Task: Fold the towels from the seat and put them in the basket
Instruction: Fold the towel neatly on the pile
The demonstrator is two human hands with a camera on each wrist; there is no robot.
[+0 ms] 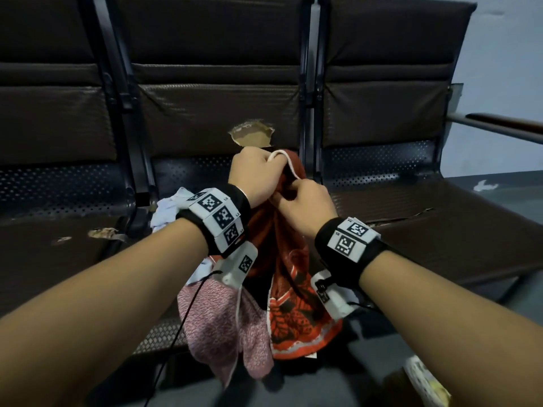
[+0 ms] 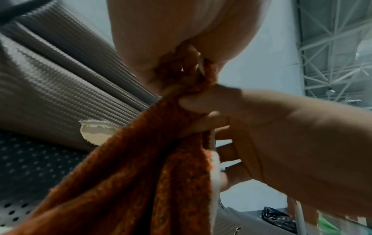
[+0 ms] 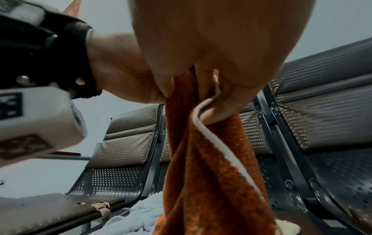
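- Row of dark brown padded seats [image 1: 426,230] on a black perforated metal frame, the padding torn in places.
- On the middle seat: a crumpled pale blue towel [image 1: 167,211] at the back, and a pink speckled towel [image 1: 223,324] draped over the front edge.

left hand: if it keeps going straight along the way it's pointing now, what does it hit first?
Probably the seat backrest. The left hand, gripping the orange towel, points forward and up toward the torn patch; the way between looks free, though depth is unclear.

A torn patch [image 1: 251,136] gapes in the backrest; a grey wall [image 1: 505,54] stands behind.
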